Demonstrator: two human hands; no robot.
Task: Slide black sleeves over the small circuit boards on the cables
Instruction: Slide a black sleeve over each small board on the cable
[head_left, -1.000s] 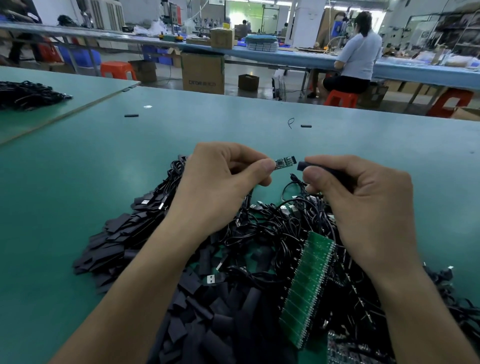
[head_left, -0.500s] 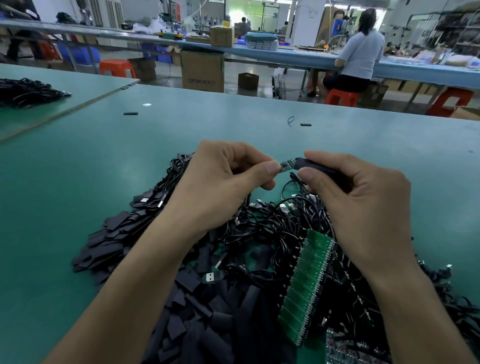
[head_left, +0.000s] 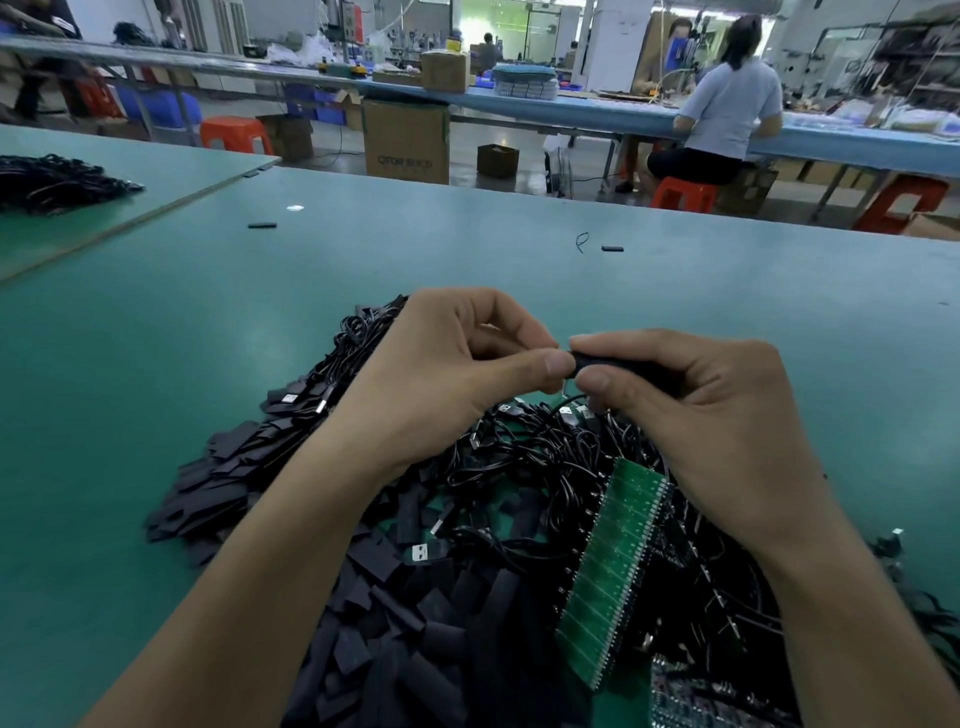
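Two hands meet above the cable pile (head_left: 545, 457) — the right hand (head_left: 691, 415) pinches the black sleeve (head_left: 597, 359), the left hand (head_left: 457, 364) pinches at its mouth, presumably on the hidden board. Sleeve looks soft, light — hold its sides without flattening the opening.

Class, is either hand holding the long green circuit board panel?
No. The green panel lies on the cable pile; the right hand pinches a black sleeve beside the left hand.

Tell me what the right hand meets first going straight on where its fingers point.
The left hand, at its thumb tip; the right hand, pinching the black sleeve, looks almost against it.
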